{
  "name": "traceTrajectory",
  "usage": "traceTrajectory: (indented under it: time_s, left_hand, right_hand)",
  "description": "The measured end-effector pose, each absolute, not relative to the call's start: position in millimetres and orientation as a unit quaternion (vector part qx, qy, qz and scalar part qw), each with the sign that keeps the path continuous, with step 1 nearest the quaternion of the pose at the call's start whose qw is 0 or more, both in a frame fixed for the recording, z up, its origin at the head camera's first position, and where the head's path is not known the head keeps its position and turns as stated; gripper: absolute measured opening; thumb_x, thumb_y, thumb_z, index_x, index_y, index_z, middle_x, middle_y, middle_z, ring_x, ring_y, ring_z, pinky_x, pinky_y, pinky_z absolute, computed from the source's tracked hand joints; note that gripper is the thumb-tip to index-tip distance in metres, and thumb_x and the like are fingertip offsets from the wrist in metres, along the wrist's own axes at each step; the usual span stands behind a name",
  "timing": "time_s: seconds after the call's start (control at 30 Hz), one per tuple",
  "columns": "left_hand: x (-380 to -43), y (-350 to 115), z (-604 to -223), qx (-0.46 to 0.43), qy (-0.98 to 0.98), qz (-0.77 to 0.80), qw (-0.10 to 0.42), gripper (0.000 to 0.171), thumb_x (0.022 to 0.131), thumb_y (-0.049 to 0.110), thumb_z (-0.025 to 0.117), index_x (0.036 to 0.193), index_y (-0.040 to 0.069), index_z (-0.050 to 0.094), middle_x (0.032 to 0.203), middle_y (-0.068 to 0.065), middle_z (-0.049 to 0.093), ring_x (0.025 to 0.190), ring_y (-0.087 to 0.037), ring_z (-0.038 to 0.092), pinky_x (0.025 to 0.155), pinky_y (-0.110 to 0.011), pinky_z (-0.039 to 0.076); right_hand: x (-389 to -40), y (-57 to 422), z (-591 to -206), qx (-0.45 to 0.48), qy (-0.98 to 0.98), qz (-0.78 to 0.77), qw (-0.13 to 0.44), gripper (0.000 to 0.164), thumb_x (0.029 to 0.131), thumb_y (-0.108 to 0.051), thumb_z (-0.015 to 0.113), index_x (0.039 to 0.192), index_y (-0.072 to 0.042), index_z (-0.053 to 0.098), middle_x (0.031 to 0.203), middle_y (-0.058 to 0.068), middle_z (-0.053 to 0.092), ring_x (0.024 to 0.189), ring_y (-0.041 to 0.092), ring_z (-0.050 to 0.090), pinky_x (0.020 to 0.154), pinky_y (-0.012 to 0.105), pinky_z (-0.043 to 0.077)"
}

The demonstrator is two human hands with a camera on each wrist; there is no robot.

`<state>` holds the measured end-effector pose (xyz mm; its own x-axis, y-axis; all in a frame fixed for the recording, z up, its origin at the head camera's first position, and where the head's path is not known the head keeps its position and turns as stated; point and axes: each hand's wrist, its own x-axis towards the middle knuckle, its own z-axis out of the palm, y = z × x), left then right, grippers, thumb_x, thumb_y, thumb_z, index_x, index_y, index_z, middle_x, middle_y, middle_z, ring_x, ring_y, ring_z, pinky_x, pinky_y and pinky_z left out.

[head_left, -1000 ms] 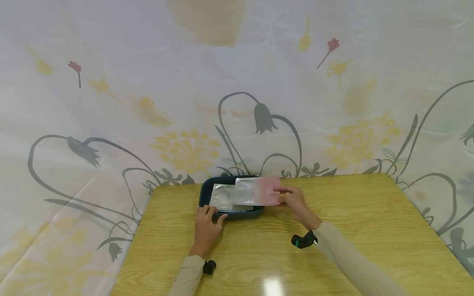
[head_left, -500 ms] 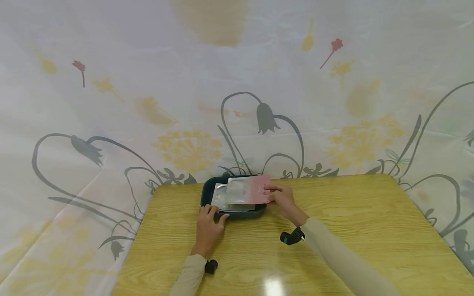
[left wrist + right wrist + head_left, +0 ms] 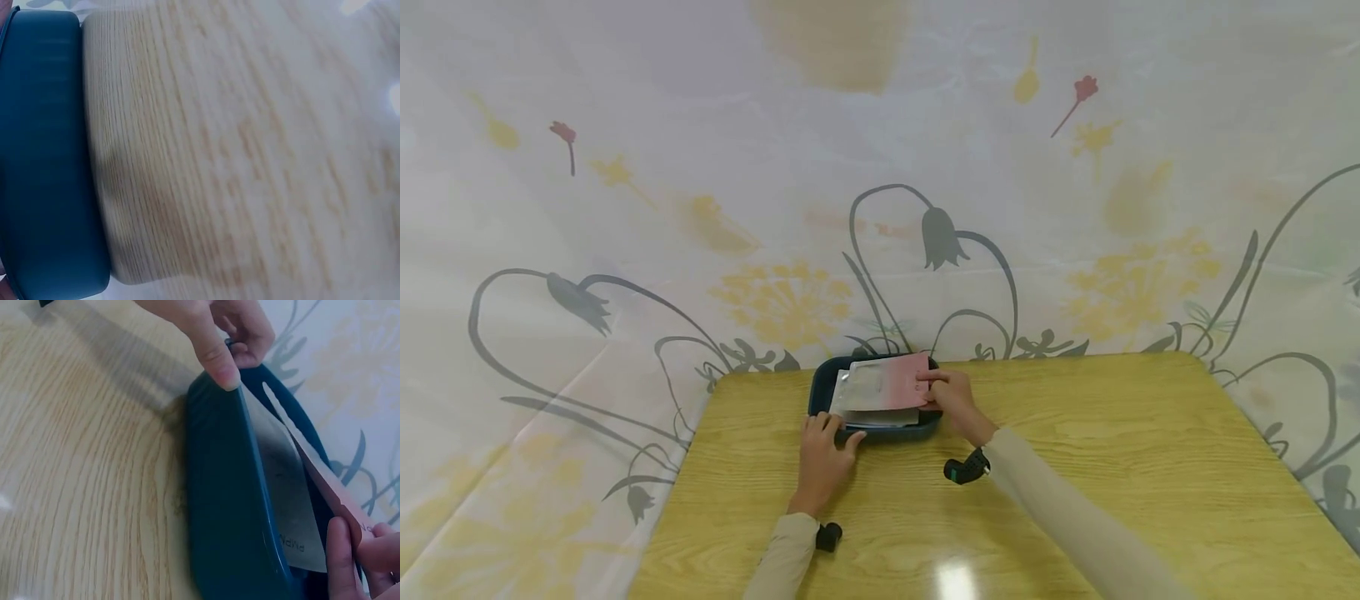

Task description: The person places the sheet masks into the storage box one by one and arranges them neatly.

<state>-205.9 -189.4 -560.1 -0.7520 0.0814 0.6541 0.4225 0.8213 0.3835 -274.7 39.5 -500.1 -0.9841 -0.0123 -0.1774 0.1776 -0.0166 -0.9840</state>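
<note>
A dark teal plastic bin sits at the table's back edge. My left hand grips its near-left rim; in the right wrist view that thumb lies on the outer wall and the fingers reach over the rim. Between thumb and fingers, my right hand pinches the pink end of a flat pink-and-silver packet. This packet is tilted over the bin, its silver end toward the left. Beneath it a silvery packet with printed letters lies inside the bin. The left wrist view shows only the bin's outer side and tabletop.
The bin stands on a wood-grain table. Right behind the table's back edge hangs a pale sheet with printed flowers. Each wrist carries a small black camera, such as the right one.
My right hand has moved left with the pink-and-silver packet, bringing it farther over the bin and covering more of the packet below. The left hand keeps its grip on the rim.
</note>
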Motion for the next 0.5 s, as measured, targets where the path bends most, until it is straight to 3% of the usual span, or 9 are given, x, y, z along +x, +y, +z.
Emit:
traceTrajectory:
  time_s: [0.23,0.5]
  left_hand:
    - [-206,-189,-557,-0.142,-0.899,-0.263,0.321,0.032,0.076,0.027,0.081,0.08,0.006,0.057,0.078,-0.005,0.047,0.072,-0.023,0.041,0.078,-0.042,0.034]
    - [-205,-189,-549,-0.146,-0.91,-0.25,0.297,0.033,0.075,0.026,0.081,0.078,0.007,0.054,0.076,-0.004,0.045,0.069,-0.022,0.039,0.075,-0.042,0.034]
  right_hand:
    - [-280,24,-508,0.05,0.728,-0.681,0.06,0.031,0.079,0.014,0.049,0.103,0.008,0.068,0.097,0.019,0.064,0.054,0.015,0.053,0.055,0.029,0.053]
    - [-282,17,-516,-0.002,0.794,-0.607,0.037,0.026,0.072,0.016,0.056,0.094,0.009,0.069,0.085,0.016,0.065,0.054,0.015,0.053,0.048,0.026,0.048]
